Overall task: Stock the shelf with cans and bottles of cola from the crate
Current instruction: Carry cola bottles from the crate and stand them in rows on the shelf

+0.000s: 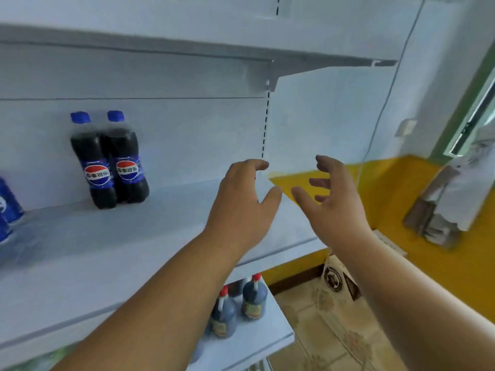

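Two cola bottles [112,162] with blue caps and round red-and-blue labels stand side by side at the back of the white shelf [112,236]. Blue cola cans [8,207] show at the far left edge, cut off by the frame. My left hand [241,204] hovers over the right end of the shelf, fingers loosely curved, holding nothing. My right hand [332,199] hangs just beyond the shelf's right end, fingers spread and curved, also empty. The two hands face each other with a small gap. The crate is out of view.
An upper shelf [187,46] on a bracket hangs overhead. On the lower shelf [267,341] stand dark sauce bottles [241,303] with red caps. To the right are a yellow wall [401,210], a white sack [337,277] and tiled floor.
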